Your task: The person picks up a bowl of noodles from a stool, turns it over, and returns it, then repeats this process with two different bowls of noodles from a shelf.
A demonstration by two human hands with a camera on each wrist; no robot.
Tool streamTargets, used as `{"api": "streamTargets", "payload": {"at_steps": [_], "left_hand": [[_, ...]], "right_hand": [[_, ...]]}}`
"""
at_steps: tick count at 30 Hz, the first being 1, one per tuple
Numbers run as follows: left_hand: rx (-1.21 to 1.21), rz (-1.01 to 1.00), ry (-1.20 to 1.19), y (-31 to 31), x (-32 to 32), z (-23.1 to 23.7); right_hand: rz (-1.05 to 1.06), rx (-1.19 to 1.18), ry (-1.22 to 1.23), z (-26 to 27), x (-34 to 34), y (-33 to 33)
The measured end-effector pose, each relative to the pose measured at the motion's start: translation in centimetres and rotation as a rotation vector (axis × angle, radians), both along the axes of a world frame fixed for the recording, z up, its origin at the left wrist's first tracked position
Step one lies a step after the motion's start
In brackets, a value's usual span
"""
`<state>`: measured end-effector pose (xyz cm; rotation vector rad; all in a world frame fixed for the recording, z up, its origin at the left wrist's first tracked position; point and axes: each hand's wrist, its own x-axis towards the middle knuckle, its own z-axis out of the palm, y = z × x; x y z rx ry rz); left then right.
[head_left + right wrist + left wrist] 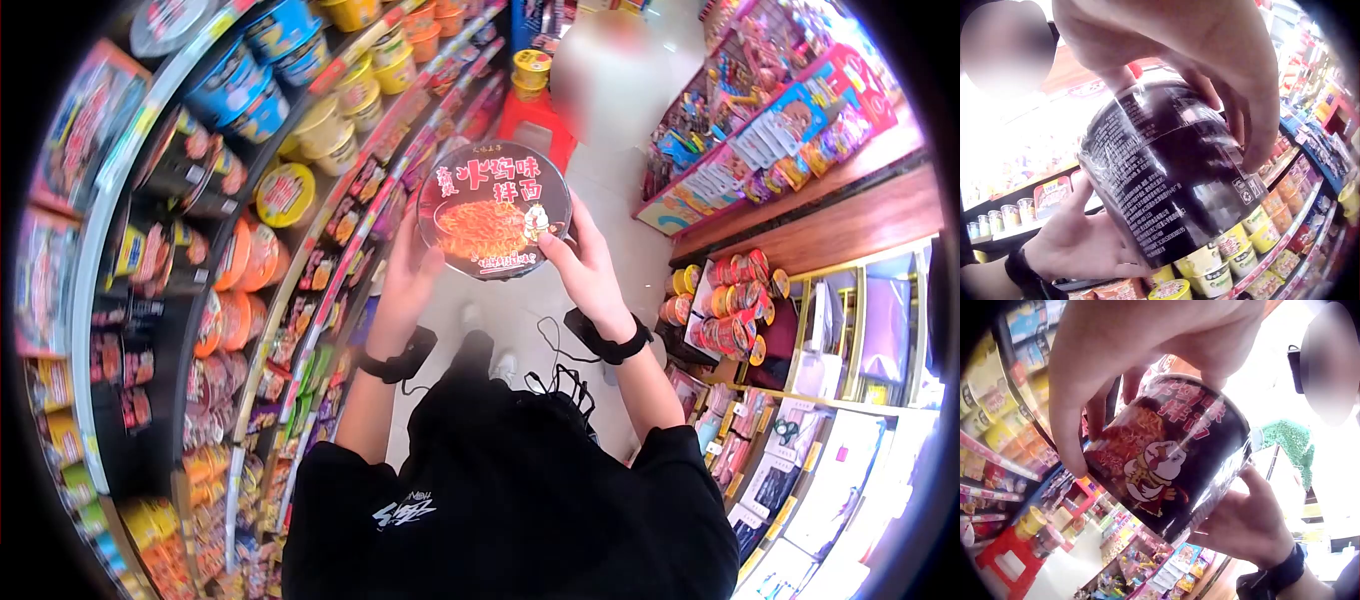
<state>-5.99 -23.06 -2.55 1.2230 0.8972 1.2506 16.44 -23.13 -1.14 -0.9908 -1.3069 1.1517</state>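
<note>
A round black noodle bowl (495,205) with a noodle picture and pink lettering on its lid is held up in front of the chest. The left hand (410,270) grips its left side and the right hand (585,265) its right side, thumb on the lid edge. In the left wrist view the bowl's side (1172,456) shows a white cartoon chicken, the left hand (1147,344) curled over it and the right hand (1250,525) against the far side. The right wrist view shows small print on the bowl (1166,169), under the right hand (1210,50).
Shelves of cup noodles (285,195) line the left. A red stool (540,125) with yellow tubs stands ahead in the aisle, near a blurred person (625,85). On the right are a snack rack (760,120) and red cups (735,300). Cables (565,385) hang near the waist.
</note>
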Motion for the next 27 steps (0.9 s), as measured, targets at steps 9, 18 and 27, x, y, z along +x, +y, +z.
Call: {"api": "streamTargets", "payload": {"at_steps": [9, 18, 27], "left_hand": [[0.001, -0.206, 0.019, 10.9, 7.1, -2.3], [0.024, -0.302, 0.043, 21.1, 13.0, -3.2], [-0.037, -0.349, 0.111, 28.6, 19.2, -4.1]], "right_hand": [[-0.190, -0.083, 0.040, -1.4, 7.0, 6.6], [-0.348, -0.155, 0.013, -0.7, 11.3, 13.5], [-0.384, -0.173, 0.048, -2.6, 17.5, 20.5]]}}
